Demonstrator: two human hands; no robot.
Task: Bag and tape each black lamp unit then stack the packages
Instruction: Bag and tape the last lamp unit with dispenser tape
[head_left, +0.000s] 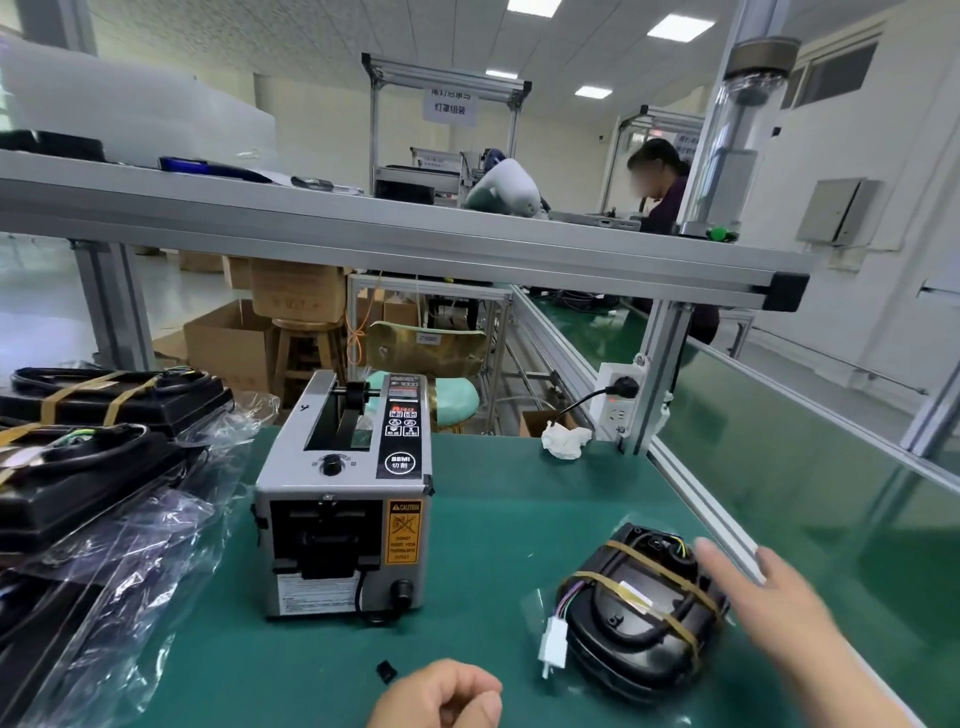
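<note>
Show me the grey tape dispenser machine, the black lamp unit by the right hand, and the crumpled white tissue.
grey tape dispenser machine (332, 545): head view, front face.
black lamp unit (626, 626): head view, top housing.
crumpled white tissue (565, 441): head view, its middle.

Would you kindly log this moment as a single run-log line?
right hand open, reaching to lamp unit | left hand curled, nothing visible held | tape dispenser centre | bagged units stacked left

Right hand (779, 613), fingers straight, beside a lamp (636, 618) near the table's (498, 525) right edge. Left hand (441, 696) curled at the near edge.
</note>
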